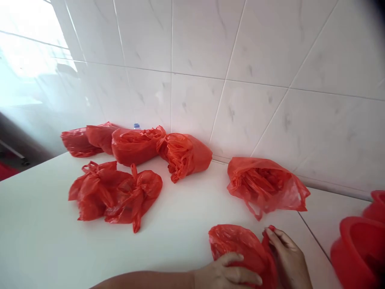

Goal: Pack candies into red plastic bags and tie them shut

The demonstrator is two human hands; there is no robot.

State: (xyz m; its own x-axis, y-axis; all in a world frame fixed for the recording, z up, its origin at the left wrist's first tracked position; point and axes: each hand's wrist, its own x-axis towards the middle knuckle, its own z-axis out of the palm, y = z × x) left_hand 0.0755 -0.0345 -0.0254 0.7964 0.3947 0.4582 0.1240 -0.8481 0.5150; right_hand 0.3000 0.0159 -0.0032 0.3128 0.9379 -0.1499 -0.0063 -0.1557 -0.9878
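Observation:
At the bottom right of the head view, a red plastic bag lies on the white table. My left hand comes in from the left and holds the bag down, its fingers curved over the front side. My right hand pinches the bag's gathered right edge between thumb and fingers. What the bag contains is hidden. Just behind it, near the wall, lies another red bag with its mouth open and crumpled red plastic inside.
Two knotted red bags lie at the left. Several filled red bags line the tiled wall, with a blue bottle cap showing behind them. Red plastic tubs stand at the right edge. A seam crosses the table near them.

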